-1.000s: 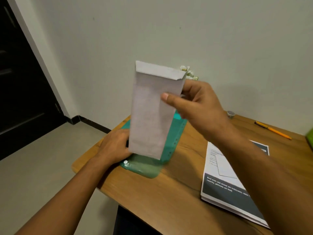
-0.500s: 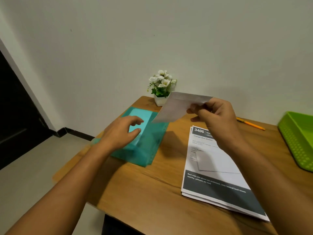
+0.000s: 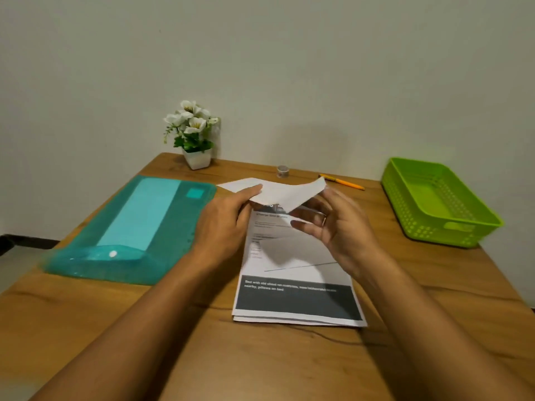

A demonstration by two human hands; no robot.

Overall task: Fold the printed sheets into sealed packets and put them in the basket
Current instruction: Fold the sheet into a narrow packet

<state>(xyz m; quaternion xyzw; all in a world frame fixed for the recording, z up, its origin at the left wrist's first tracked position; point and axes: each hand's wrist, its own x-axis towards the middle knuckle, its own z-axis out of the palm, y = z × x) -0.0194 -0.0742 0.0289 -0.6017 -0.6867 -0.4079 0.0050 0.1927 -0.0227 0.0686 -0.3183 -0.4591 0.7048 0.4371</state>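
White envelope (image 3: 280,192) held in the air above the stack of printed sheets (image 3: 295,302).
The left grip (image 3: 228,227) pinched the envelope's left end, thumb on top. The right grip (image 3: 341,230) was loosely spread at its right corner, and whether it truly held the paper could not be told. The green basket (image 3: 434,235) stood well apart on the counter (image 3: 144,328). With one sure hold, the limp envelope might sag, slip or crease.
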